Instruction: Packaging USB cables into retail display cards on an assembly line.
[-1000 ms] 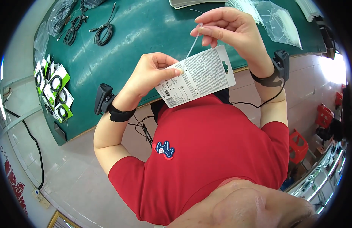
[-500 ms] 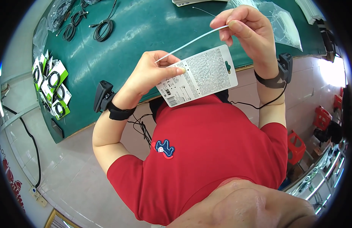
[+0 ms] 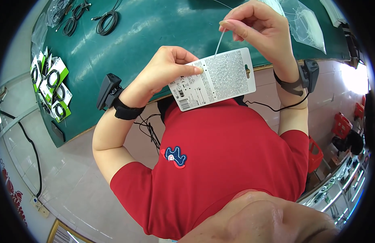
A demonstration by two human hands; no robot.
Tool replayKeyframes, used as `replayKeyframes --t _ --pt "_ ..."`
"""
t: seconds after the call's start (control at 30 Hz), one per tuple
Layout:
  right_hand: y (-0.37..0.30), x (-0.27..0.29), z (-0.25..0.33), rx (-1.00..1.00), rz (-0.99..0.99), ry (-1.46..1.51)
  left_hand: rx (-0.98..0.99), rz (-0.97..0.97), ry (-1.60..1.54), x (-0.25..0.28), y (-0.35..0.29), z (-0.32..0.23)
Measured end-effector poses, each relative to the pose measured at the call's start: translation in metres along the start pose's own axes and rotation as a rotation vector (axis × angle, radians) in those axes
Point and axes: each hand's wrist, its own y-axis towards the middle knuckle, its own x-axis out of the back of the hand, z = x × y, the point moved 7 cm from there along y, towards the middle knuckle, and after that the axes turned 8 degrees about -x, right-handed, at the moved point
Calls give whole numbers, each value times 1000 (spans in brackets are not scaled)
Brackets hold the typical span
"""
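A white packaging card (image 3: 219, 77), its printed back facing up, hangs over the table's front edge. My left hand (image 3: 167, 69) grips it by its left side, thumb on top and the other fingers behind. Between thumb and fingertips, my right hand (image 3: 260, 34) pinches a thin white cable tie (image 3: 219, 42) above the card. The tie's lower part runs down to the card's upper edge, where the card hides its end; whether it passes through a hole I cannot tell. Its other end trails away behind my right fingers.
On the green table (image 3: 147, 32), several carded cables (image 3: 54, 83) are piled at the left edge. Coiled black cables (image 3: 107, 23) lie at the back left. A clear bag of white cable ties (image 3: 304, 28) sits at the back right. Red stools (image 3: 342, 124) stand at the right.
The cable tie has swung from a long slant beside my left hand to a short steep line at the card's top edge. My right hand has shifted slightly; my left still holds the card.
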Motion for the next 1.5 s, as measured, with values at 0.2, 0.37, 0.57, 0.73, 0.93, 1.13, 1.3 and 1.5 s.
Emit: replayKeyframes --t 0.2,0.37,0.57,0.73,0.93,1.13,1.3,1.5 --pt "1 -1 9 64 11 -149 -12 27 -1 -2 2 1" --pt "3 -3 11 96 -3 -208 -14 21 9 -2 2 2" --pt "3 0 17 109 -27 -264 -7 37 16 -3 3 1" --pt "5 -4 16 144 -13 -281 -6 35 0 -3 3 3" --pt "5 -14 5 130 92 -323 -2 39 7 -4 4 5" --pt "7 -17 -5 30 95 -283 -14 46 7 -7 2 7" --pt "2 -18 -17 -45 74 -139 -34 23 1 -10 -2 8" --pt "-5 -21 -11 11 62 -161 -17 10 -10 -11 -6 10"
